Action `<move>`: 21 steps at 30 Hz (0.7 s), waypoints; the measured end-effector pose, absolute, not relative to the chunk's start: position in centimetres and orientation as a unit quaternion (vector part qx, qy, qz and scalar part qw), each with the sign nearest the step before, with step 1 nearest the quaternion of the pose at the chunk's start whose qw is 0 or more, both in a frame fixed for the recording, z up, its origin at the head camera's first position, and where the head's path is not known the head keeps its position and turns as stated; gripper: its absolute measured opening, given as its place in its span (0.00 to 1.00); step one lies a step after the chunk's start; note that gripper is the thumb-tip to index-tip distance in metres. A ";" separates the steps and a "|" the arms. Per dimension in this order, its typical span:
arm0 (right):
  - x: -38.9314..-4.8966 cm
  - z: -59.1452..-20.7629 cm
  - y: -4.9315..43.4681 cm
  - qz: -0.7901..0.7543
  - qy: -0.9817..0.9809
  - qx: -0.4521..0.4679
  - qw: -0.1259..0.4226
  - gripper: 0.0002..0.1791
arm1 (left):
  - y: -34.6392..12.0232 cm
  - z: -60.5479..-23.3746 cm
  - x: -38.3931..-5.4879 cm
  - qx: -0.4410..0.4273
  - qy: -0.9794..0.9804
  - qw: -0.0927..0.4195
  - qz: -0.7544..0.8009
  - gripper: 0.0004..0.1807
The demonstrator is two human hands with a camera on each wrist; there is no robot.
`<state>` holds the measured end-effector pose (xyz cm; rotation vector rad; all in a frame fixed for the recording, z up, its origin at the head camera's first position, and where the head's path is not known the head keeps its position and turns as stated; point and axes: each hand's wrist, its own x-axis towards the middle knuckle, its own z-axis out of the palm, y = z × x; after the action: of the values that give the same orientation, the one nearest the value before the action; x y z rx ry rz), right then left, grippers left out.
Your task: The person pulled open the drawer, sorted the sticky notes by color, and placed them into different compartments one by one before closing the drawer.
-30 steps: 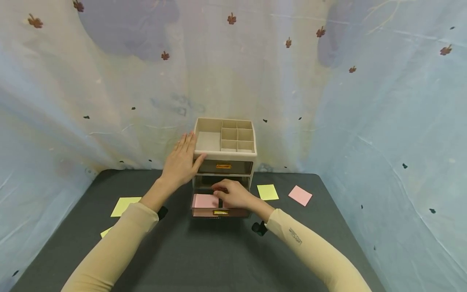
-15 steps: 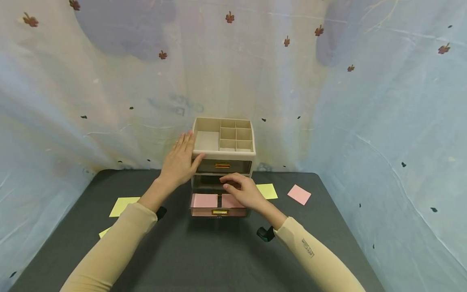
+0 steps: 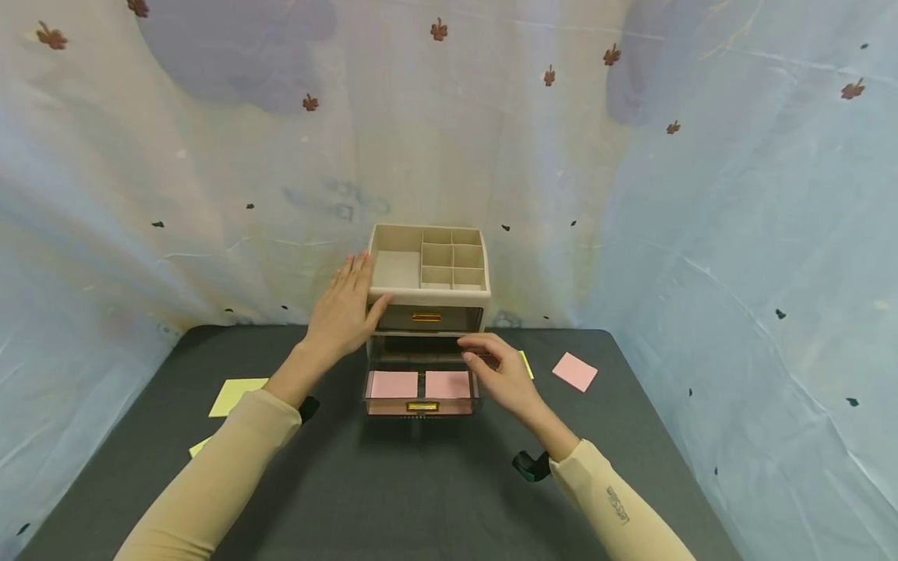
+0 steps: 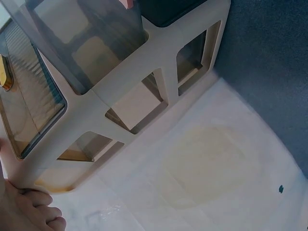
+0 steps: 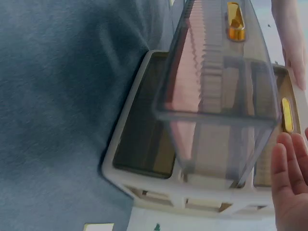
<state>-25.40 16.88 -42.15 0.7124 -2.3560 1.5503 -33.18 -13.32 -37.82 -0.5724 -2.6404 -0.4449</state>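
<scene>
A cream desktop drawer organizer (image 3: pixel 429 295) stands at the back of the table. Its middle drawer (image 3: pixel 456 407), smoky and see-through, is pulled out. Inside lie two pink sticky note pads, a left pad (image 3: pixel 394 385) and a right pad (image 3: pixel 447 384), side by side with a dark divider between. My left hand (image 3: pixel 341 313) rests along the organizer's upper left side, fingers straight, thumb over the front edge. My right hand (image 3: pixel 503 378) hovers just right of the open drawer, fingers loosely bent and holding nothing. The right wrist view shows its fingers (image 5: pixel 288 163) beside the organizer.
Yellow sticky notes lie at left, one sheet (image 3: pixel 235 397) partly behind the left sleeve. Another yellow note (image 3: pixel 526 365) is mostly hidden by my right hand. A pink note (image 3: pixel 575 372) lies farther right. A patterned curtain (image 3: pixel 554 171) hangs behind the dark table.
My right hand has moved out of the drawer and to the right, uncovering the right pink pad and now covering most of the right yellow note. The left hand stays on the organizer.
</scene>
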 end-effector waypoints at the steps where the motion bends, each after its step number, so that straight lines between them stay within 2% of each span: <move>1: -25.3 -42.3 17.1 0.532 -0.803 0.238 0.122 0.15 | -13.3 -37.8 -33.2 -0.204 -0.945 0.200 -0.159 0.47; 21: -24.8 -45.4 24.2 0.529 -0.812 0.160 0.187 0.13 | -13.3 -37.8 -33.1 -0.205 -0.945 0.204 -0.155 0.47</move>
<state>-24.80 24.15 -45.41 0.4498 -2.2872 1.4896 -33.13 -13.26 -37.79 -0.5707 -2.6346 -0.4335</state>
